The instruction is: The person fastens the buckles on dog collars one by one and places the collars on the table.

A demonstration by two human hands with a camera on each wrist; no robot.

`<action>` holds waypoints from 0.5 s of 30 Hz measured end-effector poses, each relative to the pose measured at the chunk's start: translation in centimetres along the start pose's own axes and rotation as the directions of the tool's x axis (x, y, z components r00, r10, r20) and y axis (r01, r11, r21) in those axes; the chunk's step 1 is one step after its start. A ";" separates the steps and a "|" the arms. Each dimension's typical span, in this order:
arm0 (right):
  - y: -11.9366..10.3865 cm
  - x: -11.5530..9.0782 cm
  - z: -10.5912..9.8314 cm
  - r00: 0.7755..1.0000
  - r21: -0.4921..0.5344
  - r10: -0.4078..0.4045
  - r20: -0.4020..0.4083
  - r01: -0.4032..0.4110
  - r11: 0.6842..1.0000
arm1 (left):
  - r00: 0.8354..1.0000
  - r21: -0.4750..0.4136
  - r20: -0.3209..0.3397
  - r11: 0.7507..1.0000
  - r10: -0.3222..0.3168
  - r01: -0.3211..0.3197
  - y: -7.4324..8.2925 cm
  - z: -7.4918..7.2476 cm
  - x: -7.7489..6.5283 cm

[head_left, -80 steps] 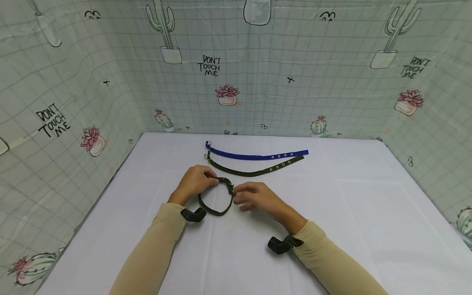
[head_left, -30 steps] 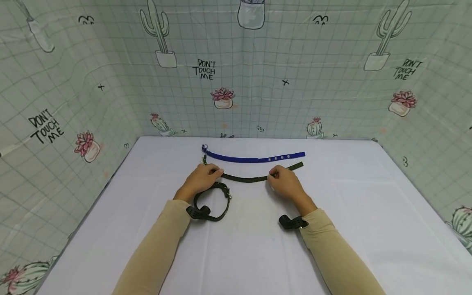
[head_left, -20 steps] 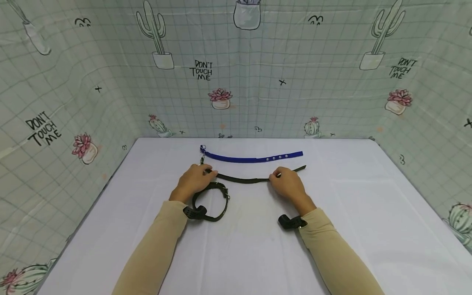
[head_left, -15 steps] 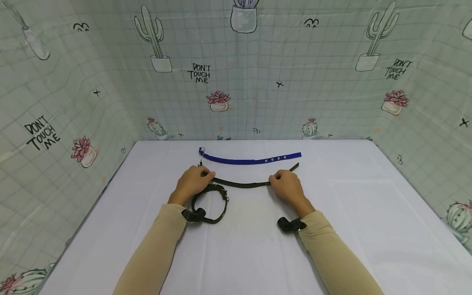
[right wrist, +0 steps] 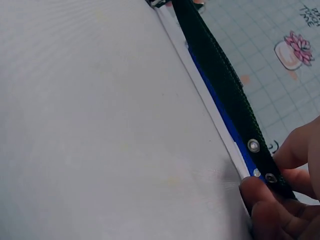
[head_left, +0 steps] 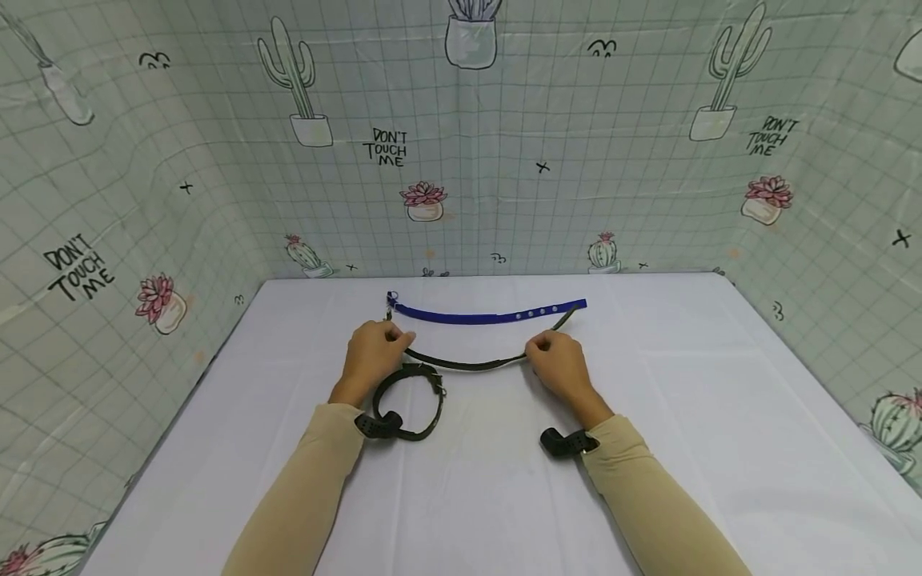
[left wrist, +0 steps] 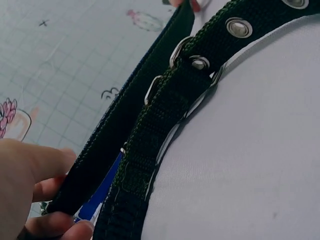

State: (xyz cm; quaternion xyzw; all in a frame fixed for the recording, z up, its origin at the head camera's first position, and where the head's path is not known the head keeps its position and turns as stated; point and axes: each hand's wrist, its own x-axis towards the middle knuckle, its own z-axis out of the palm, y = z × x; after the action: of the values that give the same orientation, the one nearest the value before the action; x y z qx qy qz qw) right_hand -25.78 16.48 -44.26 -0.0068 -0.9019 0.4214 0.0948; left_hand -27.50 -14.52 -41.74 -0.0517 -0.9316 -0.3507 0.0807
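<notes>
An unfastened dark green webbing collar [head_left: 464,366] stretches between my two hands and sags a little in the middle. My left hand [head_left: 370,356] pinches it near its buckle end, which is mostly hidden by the fingers. Farther along, my right hand [head_left: 560,364] grips the eyelet end, and the tip sticks up past the fingers. Metal eyelets [right wrist: 253,145] show beside the right fingertips in the right wrist view. Below my left hand a second green collar [head_left: 435,382] lies buckled into a loop; its metal rings [left wrist: 180,51] fill the left wrist view.
A blue collar [head_left: 468,318] lies straightened out behind the held one, its eyelets toward the right. All of this is on a white-covered table [head_left: 497,480]. Cactus-printed cloth [head_left: 504,200] hangs at the back and along both sides.
Both hands went from the looped collar to the flat green one and took hold of it. They have since drawn it slightly nearer and raised its right tip; the view tilts up a little.
</notes>
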 end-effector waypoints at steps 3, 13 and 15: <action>0.1 0.0 0.1 1.000 0.038 -0.014 -0.025 0.015 0.999 | 1.000 -0.022 -0.020 1.000 -0.008 0.007 0.2 0.1 -0.1; -1.7 -0.7 0.0 1.000 0.324 0.021 -0.023 -0.012 0.946 | 0.995 -0.275 -0.036 0.958 -0.093 0.080 0.2 -0.5 0.0; -1.9 -0.9 -0.2 0.999 0.364 0.034 -0.026 -0.022 0.931 | 0.994 -0.343 -0.017 0.934 -0.111 0.098 0.4 -0.6 0.0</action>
State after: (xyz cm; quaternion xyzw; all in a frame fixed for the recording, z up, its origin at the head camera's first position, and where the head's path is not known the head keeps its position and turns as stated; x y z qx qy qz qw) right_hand -24.74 15.35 -42.83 -0.0086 -0.8066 0.5819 0.1029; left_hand -27.37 -14.63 -41.02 -0.0089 -0.8563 -0.5118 0.0687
